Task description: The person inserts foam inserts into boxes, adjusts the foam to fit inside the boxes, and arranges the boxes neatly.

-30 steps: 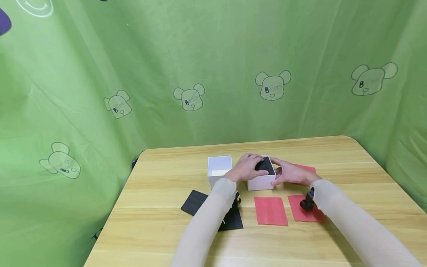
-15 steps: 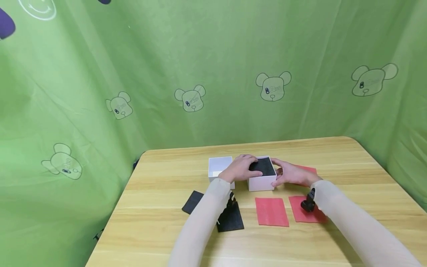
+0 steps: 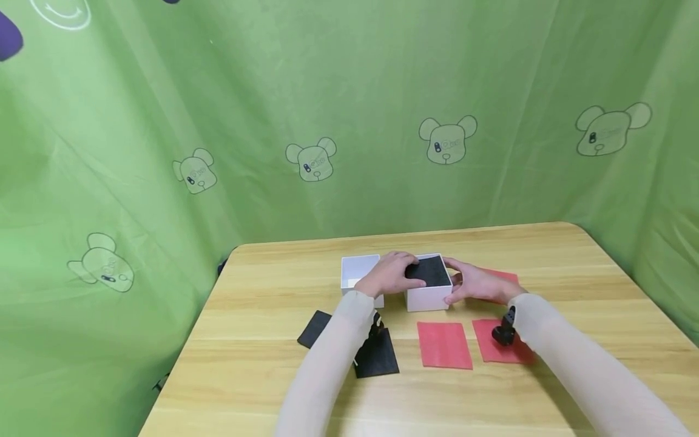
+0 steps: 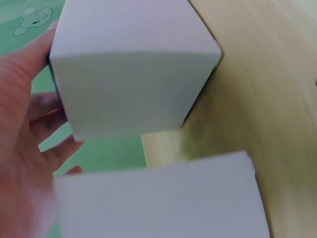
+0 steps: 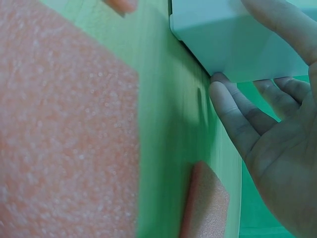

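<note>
Fingers and thumb of your left hand (image 3: 388, 276) reach over the left rim of a white box (image 3: 428, 299) and lie at the edge of the black pad (image 3: 431, 271) in its mouth; whether they pinch the pad or only rest on it, I cannot tell. The pad sits at the top of the box — its flat face covers most of the opening. Your right hand (image 3: 474, 283) holds this box from its right side, thumb and fingers spread round the wall.

To the left stands a second white box (image 3: 357, 267), open at the top and partly hidden by your left hand, with a pale piece (image 3: 354, 283) inside. Nearer you on the wooden table (image 3: 262, 291), one black sheet (image 3: 314, 328) and another black sheet (image 3: 379, 358) are partly covered by your left sleeve (image 3: 324, 370). In front of the held box you have a red sheet (image 3: 445, 345) lying flat; to its right, another red sheet (image 3: 488, 340) shows behind your right wrist camera (image 3: 503, 334). A third red sheet (image 3: 506, 277) lies beyond your right hand. A green curtain (image 3: 377, 79) with bear heads hangs behind.
</note>
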A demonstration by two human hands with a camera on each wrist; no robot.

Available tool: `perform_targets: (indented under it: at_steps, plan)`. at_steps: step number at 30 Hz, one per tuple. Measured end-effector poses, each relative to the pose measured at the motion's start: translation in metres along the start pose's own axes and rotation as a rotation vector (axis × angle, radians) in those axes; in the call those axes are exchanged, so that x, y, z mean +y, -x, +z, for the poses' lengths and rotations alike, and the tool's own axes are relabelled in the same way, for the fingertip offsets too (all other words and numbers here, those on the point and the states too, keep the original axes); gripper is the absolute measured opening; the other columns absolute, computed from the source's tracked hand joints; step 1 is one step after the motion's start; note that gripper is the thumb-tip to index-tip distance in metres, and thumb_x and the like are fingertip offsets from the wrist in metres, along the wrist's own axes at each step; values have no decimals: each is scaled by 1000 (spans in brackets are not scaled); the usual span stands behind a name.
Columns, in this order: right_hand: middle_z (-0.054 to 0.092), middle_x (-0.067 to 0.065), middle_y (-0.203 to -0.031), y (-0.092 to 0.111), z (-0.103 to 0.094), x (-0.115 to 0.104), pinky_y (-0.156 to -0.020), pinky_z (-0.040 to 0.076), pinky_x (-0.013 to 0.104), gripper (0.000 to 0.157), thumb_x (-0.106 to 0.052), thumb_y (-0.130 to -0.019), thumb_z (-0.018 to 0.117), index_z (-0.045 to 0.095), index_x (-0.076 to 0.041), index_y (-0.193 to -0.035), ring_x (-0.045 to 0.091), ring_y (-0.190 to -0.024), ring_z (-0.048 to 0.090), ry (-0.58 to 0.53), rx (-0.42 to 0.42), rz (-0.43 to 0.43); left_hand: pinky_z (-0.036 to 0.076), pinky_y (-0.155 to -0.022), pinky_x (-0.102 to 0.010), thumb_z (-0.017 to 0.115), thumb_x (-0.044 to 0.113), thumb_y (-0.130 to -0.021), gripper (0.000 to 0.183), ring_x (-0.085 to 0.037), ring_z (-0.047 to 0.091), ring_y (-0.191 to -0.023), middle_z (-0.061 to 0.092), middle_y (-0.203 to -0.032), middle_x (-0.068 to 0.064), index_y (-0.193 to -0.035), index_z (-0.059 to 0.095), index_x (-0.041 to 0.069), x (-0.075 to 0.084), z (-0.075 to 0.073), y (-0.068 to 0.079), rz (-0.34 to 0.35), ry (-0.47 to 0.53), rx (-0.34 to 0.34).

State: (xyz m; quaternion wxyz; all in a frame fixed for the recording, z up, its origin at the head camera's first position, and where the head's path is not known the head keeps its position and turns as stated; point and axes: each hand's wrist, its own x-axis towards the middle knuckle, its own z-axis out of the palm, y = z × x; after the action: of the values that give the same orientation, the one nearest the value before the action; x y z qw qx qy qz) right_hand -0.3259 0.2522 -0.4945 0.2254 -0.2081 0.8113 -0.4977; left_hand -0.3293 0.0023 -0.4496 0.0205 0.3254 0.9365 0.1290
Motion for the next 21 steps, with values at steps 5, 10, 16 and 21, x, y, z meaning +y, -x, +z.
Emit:
perform_targets:
  at_steps: [5, 10, 16, 21]
  plan:
    - [52, 22, -126, 0, -1, 0, -90, 46, 36, 106, -15, -75, 80, 7, -8, -152, 31, -108, 55, -3, 1, -3, 26, -109, -29, 64, 53, -85, 61, -17, 40, -128, 51, -136, 2, -132, 55, 15, -4, -5, 4, -27, 6, 0]
    - [51, 23, -126, -1, 0, 3, -89, 47, 35, 107, -13, -75, 81, 6, -6, -151, 31, -108, 55, -7, 4, -10, 28, -108, -29, 66, 52, -83, 61, -18, 43, -126, 54, -133, 1, -130, 57, 14, -5, -5, 5, -23, -2, 3]
    - [46, 26, -131, -2, 1, 4, -89, 48, 36, 107, -12, -74, 81, 7, -6, -151, 33, -109, 55, -5, 11, -24, 30, -106, -29, 68, 50, -82, 59, -17, 45, -124, 56, -130, 2, -128, 59, 14, -3, -5, 4, -31, -20, 12]
    - [43, 27, -134, -2, 1, 4, -89, 48, 36, 107, -12, -74, 81, 7, -5, -151, 33, -110, 55, -5, 9, -24, 30, -106, -29, 66, 51, -83, 59, -17, 45, -124, 56, -130, 2, -129, 59, 14, -2, -7, 5, -32, -48, -1]
